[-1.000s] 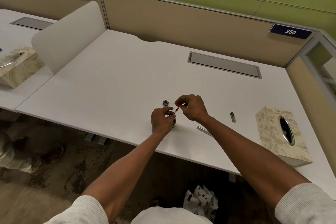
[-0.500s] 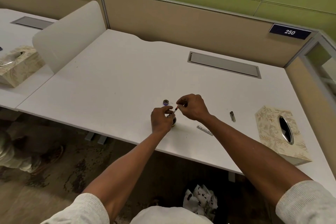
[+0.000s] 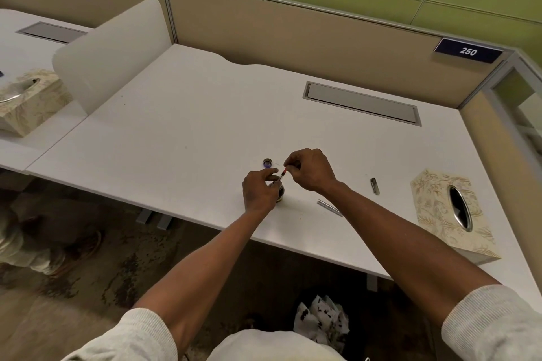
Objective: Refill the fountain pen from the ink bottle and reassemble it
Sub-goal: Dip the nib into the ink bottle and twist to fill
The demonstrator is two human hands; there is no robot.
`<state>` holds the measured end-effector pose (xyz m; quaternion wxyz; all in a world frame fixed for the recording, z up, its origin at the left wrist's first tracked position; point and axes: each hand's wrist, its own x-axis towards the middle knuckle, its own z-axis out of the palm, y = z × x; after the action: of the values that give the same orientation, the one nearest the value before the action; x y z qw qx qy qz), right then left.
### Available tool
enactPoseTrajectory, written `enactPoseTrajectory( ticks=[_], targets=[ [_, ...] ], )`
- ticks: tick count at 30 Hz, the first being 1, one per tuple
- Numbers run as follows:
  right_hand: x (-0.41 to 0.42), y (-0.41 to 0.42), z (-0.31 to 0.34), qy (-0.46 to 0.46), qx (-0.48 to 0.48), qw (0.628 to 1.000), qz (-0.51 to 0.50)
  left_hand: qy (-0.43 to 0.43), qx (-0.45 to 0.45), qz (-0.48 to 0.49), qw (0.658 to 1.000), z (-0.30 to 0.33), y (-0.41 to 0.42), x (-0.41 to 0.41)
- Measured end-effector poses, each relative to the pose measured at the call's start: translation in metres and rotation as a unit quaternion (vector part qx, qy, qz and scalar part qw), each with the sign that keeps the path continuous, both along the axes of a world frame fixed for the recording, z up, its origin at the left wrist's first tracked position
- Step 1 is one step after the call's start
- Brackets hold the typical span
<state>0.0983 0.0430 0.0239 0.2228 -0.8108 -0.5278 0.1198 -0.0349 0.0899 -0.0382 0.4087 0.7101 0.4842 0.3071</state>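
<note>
We kept our left hand (image 3: pixel 259 190) curled round the ink bottle (image 3: pixel 280 191) to steady it on the surface (image 3: pixel 181 138), while our right hand (image 3: pixel 311 168) pinched the top of the pen's filler section (image 3: pixel 283 173), slanting it down toward the bottle mouth, seemingly to draw ink. The bottle cap (image 3: pixel 267 162) lay just beyond our left hand, and the barrel (image 3: pixel 330 207) and pen cap (image 3: pixel 374 185) waited to the right of our right wrist, set aside for reassembly, we judged.
</note>
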Motion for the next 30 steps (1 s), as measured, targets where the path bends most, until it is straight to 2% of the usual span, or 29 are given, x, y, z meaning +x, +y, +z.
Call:
enactPoseTrajectory(
  ticks=[30],
  targets=[
    [0.002, 0.001, 0.0042, -0.011, 0.005, 1.0, 0.005, -0.005, -0.023, -0.006, 1.0, 0.0001, 0.0023, 0.0003]
  ],
)
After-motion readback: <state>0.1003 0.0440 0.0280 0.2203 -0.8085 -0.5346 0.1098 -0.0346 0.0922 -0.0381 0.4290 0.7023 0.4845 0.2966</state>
